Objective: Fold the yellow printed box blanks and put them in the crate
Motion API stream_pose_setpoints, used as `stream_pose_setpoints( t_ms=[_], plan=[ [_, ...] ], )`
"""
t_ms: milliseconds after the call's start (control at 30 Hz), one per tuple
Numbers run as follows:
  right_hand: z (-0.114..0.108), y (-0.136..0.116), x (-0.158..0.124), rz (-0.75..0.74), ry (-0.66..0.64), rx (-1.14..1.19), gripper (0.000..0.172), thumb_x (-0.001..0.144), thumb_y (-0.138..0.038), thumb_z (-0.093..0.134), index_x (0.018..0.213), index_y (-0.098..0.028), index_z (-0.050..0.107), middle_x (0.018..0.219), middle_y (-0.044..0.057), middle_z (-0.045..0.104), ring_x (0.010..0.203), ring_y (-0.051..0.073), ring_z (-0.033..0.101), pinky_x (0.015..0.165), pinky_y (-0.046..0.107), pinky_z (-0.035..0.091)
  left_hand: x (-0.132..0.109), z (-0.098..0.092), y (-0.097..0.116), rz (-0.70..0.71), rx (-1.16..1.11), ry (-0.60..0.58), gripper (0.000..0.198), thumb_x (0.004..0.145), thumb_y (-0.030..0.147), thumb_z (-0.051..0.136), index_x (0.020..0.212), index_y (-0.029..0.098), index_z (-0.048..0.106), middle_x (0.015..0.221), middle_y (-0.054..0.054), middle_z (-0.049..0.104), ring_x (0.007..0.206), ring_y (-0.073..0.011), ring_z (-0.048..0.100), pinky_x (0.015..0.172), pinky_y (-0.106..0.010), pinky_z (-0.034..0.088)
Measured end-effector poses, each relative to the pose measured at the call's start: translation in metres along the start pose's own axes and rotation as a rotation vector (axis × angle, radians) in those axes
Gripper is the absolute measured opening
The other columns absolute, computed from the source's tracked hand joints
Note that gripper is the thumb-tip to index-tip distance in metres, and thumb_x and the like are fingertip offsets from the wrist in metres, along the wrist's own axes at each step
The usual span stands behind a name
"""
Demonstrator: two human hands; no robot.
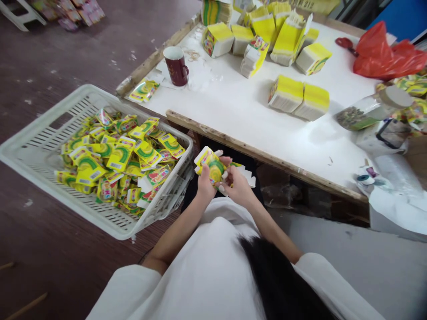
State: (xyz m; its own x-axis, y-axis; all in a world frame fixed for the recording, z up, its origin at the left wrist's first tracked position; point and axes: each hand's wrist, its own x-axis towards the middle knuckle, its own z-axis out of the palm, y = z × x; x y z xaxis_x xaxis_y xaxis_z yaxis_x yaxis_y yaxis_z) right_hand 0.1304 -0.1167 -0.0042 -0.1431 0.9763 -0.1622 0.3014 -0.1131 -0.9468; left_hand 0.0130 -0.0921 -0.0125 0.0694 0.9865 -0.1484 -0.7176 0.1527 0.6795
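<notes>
Your left hand (206, 183) grips the yellow printed card (215, 169), thumb across its face, just off the near edge of the table (230, 100), while your right hand (239, 186) holds thumb and fingertips together at its right side; what they pinch is too small to tell. You seem to be folding it, with other cards (247, 175) beside your right hand and yellow packets (122, 153) heaped in the crate (50, 178) at left; the next move likely calls for a steady left thumb and careful right fingertips.

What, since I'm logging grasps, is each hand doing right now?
Left hand: closed, holding a yellow-green printed packet.
Right hand: fingers bent at the packet's side; whether they grip it cannot be told.
</notes>
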Motion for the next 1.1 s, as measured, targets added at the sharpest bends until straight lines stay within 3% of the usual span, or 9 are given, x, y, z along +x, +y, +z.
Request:
stream_pose_setpoints(
  t_ms=[100, 200, 300, 433, 633, 767, 900, 1000, 1100],
  plan=[
    [0.014, -0.007, -0.005, -0.094, 0.007, 0.059, 0.036, 0.074, -0.040, 0.073, 0.088, -0.024, 0.043, 0.079, -0.002, 0.053, 0.068, 0.015, 0.051, 0.062, 0.029, 0.045, 0.000, 0.007, 0.005, 0.049, 0.022, 0.123, 0.067, 0.070, 0.089, 0.054, 0.078, 0.022, 0.052, 0.072, -0.003, 0.058, 0.089, -0.0248, 0.068, 0.078, -0.037, 0.059],
    [0.019, -0.006, -0.006, -0.142, -0.001, 0.067, 0.040, 0.073, -0.040, 0.075, 0.094, -0.024, 0.046, 0.085, -0.001, 0.052, 0.073, 0.015, 0.052, 0.066, 0.030, 0.047, 0.003, 0.005, 0.008, 0.097, 0.087, 0.247, 0.069, 0.070, 0.093, 0.048, 0.075, 0.024, 0.046, 0.064, 0.002, 0.046, 0.072, -0.0185, 0.063, 0.073, -0.033, 0.057],
    [0.012, -0.003, -0.001, -0.115, 0.043, 0.084, 0.040, 0.073, -0.041, 0.076, 0.096, -0.024, 0.047, 0.082, -0.003, 0.053, 0.068, 0.014, 0.050, 0.062, 0.028, 0.044, 0.005, -0.001, 0.005, 0.112, 0.167, 0.213, 0.071, 0.066, 0.092, 0.054, 0.085, 0.024, 0.053, 0.072, 0.000, 0.055, 0.080, -0.0191, 0.065, 0.075, -0.031, 0.056],
    [-0.008, -0.002, 0.004, -0.120, 0.151, 0.117, 0.036, 0.076, -0.041, 0.076, 0.098, -0.024, 0.054, 0.080, -0.003, 0.056, 0.068, 0.013, 0.050, 0.061, 0.027, 0.042, 0.005, -0.014, 0.002, 0.119, 0.245, 0.082, 0.057, 0.068, 0.063, 0.081, 0.105, 0.023, 0.062, 0.095, -0.003, 0.068, 0.090, -0.0180, 0.067, 0.084, -0.030, 0.054],
    [-0.018, -0.001, 0.002, -0.102, 0.091, 0.135, 0.018, 0.087, -0.040, 0.063, 0.090, -0.023, 0.057, 0.080, -0.001, 0.063, 0.071, 0.015, 0.058, 0.064, 0.028, 0.046, 0.003, -0.026, -0.001, 0.181, 0.268, 0.171, 0.037, 0.069, 0.049, 0.086, 0.081, 0.019, 0.070, 0.076, 0.001, 0.071, 0.068, -0.0132, 0.065, 0.070, -0.026, 0.054],
    [-0.023, 0.001, 0.002, -0.162, 0.167, -0.047, 0.006, 0.087, -0.027, 0.058, 0.090, -0.023, 0.061, 0.080, 0.000, 0.065, 0.072, 0.017, 0.060, 0.067, 0.029, 0.049, 0.003, -0.027, 0.014, 0.172, 0.308, 0.147, 0.038, 0.075, 0.052, 0.081, 0.091, 0.019, 0.074, 0.091, -0.004, 0.076, 0.083, -0.0189, 0.071, 0.081, -0.031, 0.057],
    [-0.036, -0.004, -0.001, -0.336, 0.289, -0.479, 0.024, 0.089, -0.013, 0.051, 0.094, -0.025, 0.071, 0.095, 0.005, 0.070, 0.093, 0.022, 0.061, 0.086, 0.038, 0.051, 0.002, -0.028, 0.054, 0.424, 0.510, 0.188, 0.053, 0.080, 0.051, 0.078, 0.122, 0.023, 0.065, 0.132, -0.009, 0.065, 0.124, -0.0241, 0.062, 0.108, -0.035, 0.047],
    [-0.036, -0.010, -0.002, -0.485, 0.208, -0.663, 0.031, 0.095, -0.015, 0.048, 0.091, -0.030, 0.075, 0.090, 0.004, 0.071, 0.094, 0.022, 0.059, 0.097, 0.043, 0.047, 0.000, -0.026, 0.073, 0.449, 0.799, 0.047, 0.081, 0.059, 0.042, 0.094, 0.128, 0.020, 0.060, 0.144, -0.013, 0.055, 0.141, -0.0323, 0.046, 0.121, -0.043, 0.033],
    [-0.027, -0.015, -0.003, -0.572, 0.180, -0.726, 0.033, 0.097, -0.017, 0.047, 0.091, -0.035, 0.074, 0.090, 0.001, 0.071, 0.097, 0.021, 0.059, 0.113, 0.048, 0.037, -0.001, -0.019, 0.068, 0.214, 1.012, -0.190, 0.089, 0.043, 0.034, 0.099, 0.123, 0.019, 0.063, 0.134, -0.015, 0.061, 0.135, -0.0393, 0.050, 0.116, -0.050, 0.037]
  ],
)
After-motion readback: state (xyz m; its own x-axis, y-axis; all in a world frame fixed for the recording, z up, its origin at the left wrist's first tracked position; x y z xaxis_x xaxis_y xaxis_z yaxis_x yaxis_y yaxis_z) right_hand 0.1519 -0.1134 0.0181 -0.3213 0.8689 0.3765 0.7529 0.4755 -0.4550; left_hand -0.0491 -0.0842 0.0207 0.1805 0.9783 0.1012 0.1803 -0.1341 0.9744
